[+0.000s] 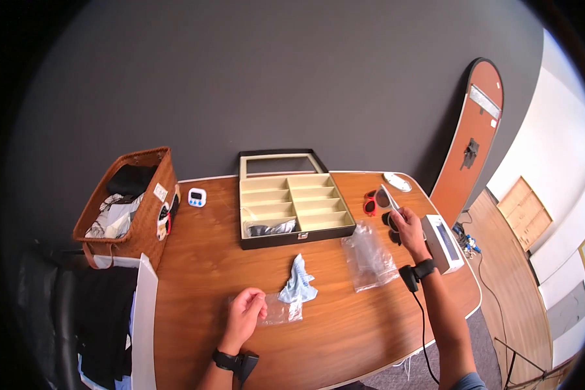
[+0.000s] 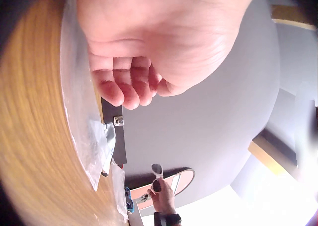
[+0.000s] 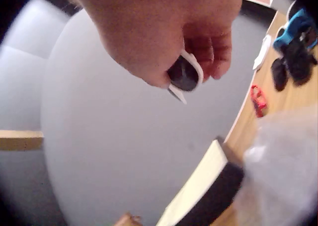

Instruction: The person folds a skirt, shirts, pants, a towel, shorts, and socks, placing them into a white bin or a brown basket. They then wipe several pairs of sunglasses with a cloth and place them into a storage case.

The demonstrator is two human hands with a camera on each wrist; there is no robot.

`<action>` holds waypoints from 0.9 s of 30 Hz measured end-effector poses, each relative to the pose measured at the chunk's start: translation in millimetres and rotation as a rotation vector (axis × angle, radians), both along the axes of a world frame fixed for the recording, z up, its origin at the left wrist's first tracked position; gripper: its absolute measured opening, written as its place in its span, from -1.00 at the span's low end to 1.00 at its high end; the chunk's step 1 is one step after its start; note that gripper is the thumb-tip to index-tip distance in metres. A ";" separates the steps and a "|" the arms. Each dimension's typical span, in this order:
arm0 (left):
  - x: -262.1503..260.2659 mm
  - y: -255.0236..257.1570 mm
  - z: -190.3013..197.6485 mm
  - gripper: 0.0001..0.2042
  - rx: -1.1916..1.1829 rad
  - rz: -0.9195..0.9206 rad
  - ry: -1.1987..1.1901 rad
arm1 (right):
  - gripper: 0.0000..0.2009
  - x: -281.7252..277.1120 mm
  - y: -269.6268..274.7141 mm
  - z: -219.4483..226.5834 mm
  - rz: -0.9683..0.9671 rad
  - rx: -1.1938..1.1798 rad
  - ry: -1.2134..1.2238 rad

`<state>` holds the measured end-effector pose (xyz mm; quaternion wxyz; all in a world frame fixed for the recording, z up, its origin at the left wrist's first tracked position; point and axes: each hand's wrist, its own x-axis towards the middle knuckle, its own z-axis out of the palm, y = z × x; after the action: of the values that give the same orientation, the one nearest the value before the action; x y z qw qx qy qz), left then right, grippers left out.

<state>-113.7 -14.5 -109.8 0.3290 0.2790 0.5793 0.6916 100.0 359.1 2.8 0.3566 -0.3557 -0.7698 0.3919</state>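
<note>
White-framed sunglasses (image 1: 384, 198) are pinched in my right hand (image 1: 409, 231), raised above the table's right side; the right wrist view shows a dark lens (image 3: 185, 73) beside the thumb. My left hand (image 1: 244, 318) hovers near the front edge, fingers loosely curled and holding nothing, beside a small clear plastic bag (image 1: 283, 312). A light blue cloth (image 1: 298, 281) lies partly against that bag. Behind it stands an open display case (image 1: 266, 242) with cream compartments; a wrapped dark item (image 1: 273, 228) lies in its front left one.
Red sunglasses (image 1: 370, 203), a larger clear bag (image 1: 370, 257), a white box (image 1: 442, 244) and a white oval object (image 1: 397, 182) are on the right. To the left are a small timer (image 1: 197, 197) and a wicker basket (image 1: 127, 227) filled with items. A dark wall stands behind.
</note>
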 end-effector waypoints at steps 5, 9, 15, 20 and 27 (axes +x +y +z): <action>3.3 -6.5 24.7 -0.72 0.189 -0.178 -0.229 | -0.81 -28.0 -102.7 0.4 0.817 -0.165 -0.213; -4.7 -12.2 20.4 -0.64 0.181 -0.416 -0.372 | -0.82 -65.0 -165.1 -4.1 1.225 0.056 -0.406; -11.7 -15.9 20.2 -0.74 0.146 -0.428 -0.418 | -0.76 -87.5 -169.6 -4.1 1.180 0.205 -0.297; -9.9 -17.3 32.9 -0.68 0.229 -0.313 -0.410 | -0.42 -92.8 -156.7 -20.0 0.798 -0.024 -0.109; -9.2 -15.0 35.3 -0.70 0.293 -0.205 -0.525 | -0.57 -86.0 -137.2 -75.9 0.728 0.282 -0.544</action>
<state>-122.9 -29.5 -74.5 0.4916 0.1920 0.3379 0.7793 14.0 221.9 -73.2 0.0264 -0.1007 -0.9556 0.2756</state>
